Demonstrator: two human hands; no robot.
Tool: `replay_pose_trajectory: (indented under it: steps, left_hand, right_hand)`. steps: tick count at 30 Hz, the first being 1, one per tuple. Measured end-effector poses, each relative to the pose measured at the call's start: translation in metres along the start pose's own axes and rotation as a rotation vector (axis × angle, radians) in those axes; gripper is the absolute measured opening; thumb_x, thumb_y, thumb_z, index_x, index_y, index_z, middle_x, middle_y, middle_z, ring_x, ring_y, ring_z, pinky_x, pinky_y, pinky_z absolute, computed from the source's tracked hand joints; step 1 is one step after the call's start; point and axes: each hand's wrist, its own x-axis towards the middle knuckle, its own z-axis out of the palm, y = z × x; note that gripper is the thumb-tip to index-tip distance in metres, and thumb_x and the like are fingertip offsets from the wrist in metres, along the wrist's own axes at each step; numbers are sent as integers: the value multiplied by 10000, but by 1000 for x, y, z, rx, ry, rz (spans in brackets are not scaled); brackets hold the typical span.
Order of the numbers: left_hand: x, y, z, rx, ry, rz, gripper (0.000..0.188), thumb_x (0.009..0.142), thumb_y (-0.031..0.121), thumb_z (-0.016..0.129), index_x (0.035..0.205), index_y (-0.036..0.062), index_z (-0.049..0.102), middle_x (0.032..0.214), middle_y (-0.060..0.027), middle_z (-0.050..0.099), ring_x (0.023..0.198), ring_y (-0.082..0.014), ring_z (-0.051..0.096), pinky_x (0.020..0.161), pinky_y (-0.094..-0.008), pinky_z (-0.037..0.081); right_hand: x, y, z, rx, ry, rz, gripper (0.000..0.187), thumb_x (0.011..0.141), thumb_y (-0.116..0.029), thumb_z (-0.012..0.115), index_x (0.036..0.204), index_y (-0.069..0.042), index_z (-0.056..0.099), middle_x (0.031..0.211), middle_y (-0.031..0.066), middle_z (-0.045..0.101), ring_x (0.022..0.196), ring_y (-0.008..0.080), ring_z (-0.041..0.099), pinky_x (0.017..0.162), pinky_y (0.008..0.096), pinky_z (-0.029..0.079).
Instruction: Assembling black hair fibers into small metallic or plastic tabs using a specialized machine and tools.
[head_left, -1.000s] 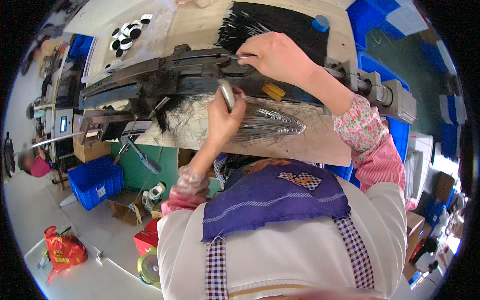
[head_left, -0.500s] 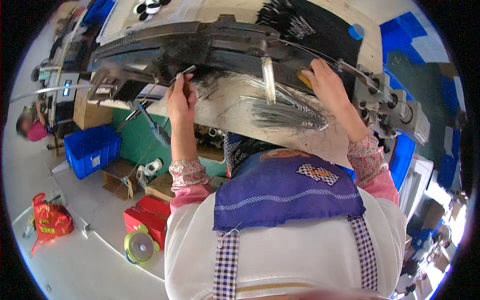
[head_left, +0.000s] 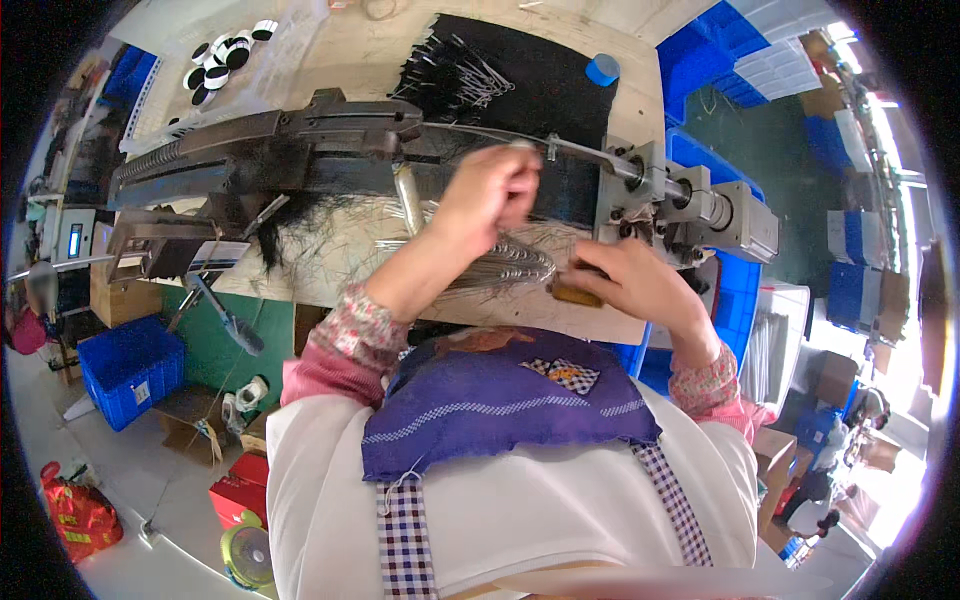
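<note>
My left hand [head_left: 487, 198], slightly blurred, is raised over the right part of the bench with its fingers curled. Whether something thin is between them cannot be made out. Just beyond its fingertips runs a thin metal rod [head_left: 585, 152] into the clamps of a grey machine unit [head_left: 740, 222]. My right hand [head_left: 637, 287] is closed on a yellow-brown block-like piece [head_left: 577, 291] near the bench's front edge. Between the hands lies a bundle of bent metal wires [head_left: 505, 268], partly under my left forearm. A long dark metal machine [head_left: 280, 150] stretches left, with a pale lever [head_left: 407, 198] at its end.
Behind the machine, a black mat [head_left: 440, 75] bears loose metal pieces [head_left: 485, 82] and a blue cap [head_left: 602, 69]. A clear tray [head_left: 285, 55] with black-and-white round parts stands back left. Blue crates [head_left: 133, 372] sit below, left and right. Black bristle-like scraps [head_left: 275, 235] lie on the bench.
My left hand has moved right from the machine's left part to near the rod. My right hand has drawn back towards the front edge with the yellow-brown piece. The view has shifted right.
</note>
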Motion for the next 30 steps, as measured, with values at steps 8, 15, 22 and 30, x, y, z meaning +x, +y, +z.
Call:
replay_pose_trajectory:
  steps: [8,15,22,30]
  left_hand:
    - [-11,0,-10,26,248,342,197,989,228,451,884,78,522,599,38,362,447,-66,296,413,-233,233]
    - [-14,1,-3,1,301,295,233,993,229,460,853,69,554,572,19,416,442,-65,300,397,-225,207]
    - [-8,-4,-8,4,271,354,301,1011,294,421,863,65,548,576,6,465,429,-90,395,390,-233,279]
    - [-4,-3,-3,-636,-183,258,831,909,632,382,1359,-59,275,1356,-162,417,1340,-269,339,1109,-410,292]
  right_hand:
    - [82,-2,-54,-142,806,-248,227,827,-78,545,1048,-69,595,903,160,650,877,357,628,731,414,504]
    - [138,-3,-37,305,223,-179,212,811,-80,579,978,25,658,787,141,681,678,228,654,654,334,520]
    - [133,-4,-60,484,70,-99,259,898,-127,597,1069,66,622,774,54,647,652,97,592,610,243,506]
    - [133,-8,-78,86,88,-28,330,926,-232,566,1184,-28,596,869,128,629,776,199,605,711,317,490]
